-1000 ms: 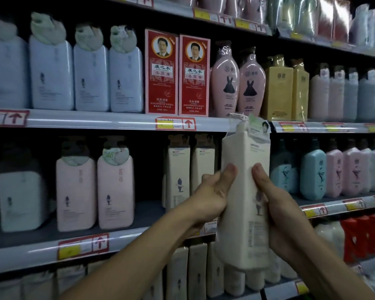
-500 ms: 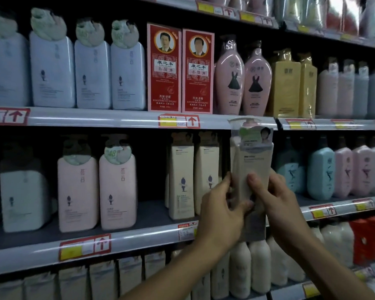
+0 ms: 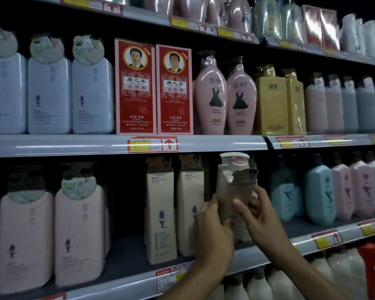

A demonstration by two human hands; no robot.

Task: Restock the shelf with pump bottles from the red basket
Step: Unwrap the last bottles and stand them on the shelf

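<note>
A tall cream pump bottle (image 3: 233,187) with a plastic-wrapped pump stands upright inside the middle shelf (image 3: 121,280), just right of two matching cream bottles (image 3: 160,211). My left hand (image 3: 212,232) grips its left side and my right hand (image 3: 258,219) grips its right side. Its base is hidden behind my hands. The red basket is out of view.
Pink bottles (image 3: 79,232) stand at the left of the same shelf, with blue and pink ones (image 3: 320,195) at the right. The shelf above (image 3: 74,144) carries red boxes (image 3: 135,87) and more bottles. A gap of shelf floor lies between the pink and cream bottles.
Both hands have pushed the cream bottle away from me and up into the middle shelf, next to the two matching bottles. The view has shifted closer and to the left.
</note>
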